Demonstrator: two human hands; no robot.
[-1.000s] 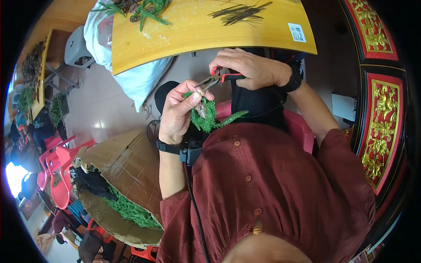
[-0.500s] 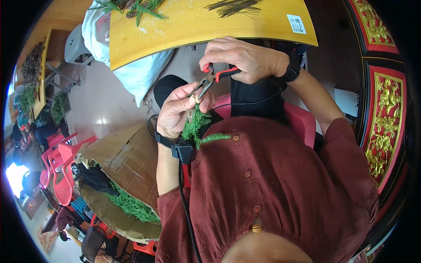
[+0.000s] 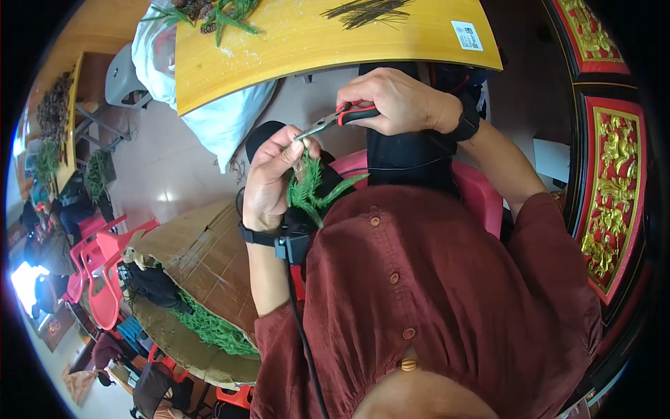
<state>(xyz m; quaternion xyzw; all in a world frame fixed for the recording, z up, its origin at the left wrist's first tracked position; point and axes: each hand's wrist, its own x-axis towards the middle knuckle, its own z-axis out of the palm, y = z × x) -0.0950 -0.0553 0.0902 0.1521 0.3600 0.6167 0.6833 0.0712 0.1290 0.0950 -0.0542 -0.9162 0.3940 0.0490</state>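
Observation:
My left hand (image 3: 278, 157) pinches the top of an artificial pine sprig (image 3: 305, 187), whose green needled branches hang below the fingers toward my lap. Red-and-black handled pliers (image 3: 357, 114) are gripped in my right hand (image 3: 399, 101), closed around the handles. The pliers' jaws look nearly closed and reach left to my left fingertips, at the upper end of the sprig. What the jaw tips touch there is too small to make out.
Ahead is a yellow table (image 3: 293, 52) with thin dark wires (image 3: 366, 12) and greenery with pine cones (image 3: 222, 14). A white sack (image 3: 222, 126) hangs beside it. At left, a cardboard box (image 3: 199, 258) holds green sprigs (image 3: 215, 329). Pink chairs (image 3: 105, 300) stand beyond.
The pliers have turned from pointing down, with jaws spread, to lying nearly level with jaws closer together. My right hand moved slightly right; the sprig swung a little.

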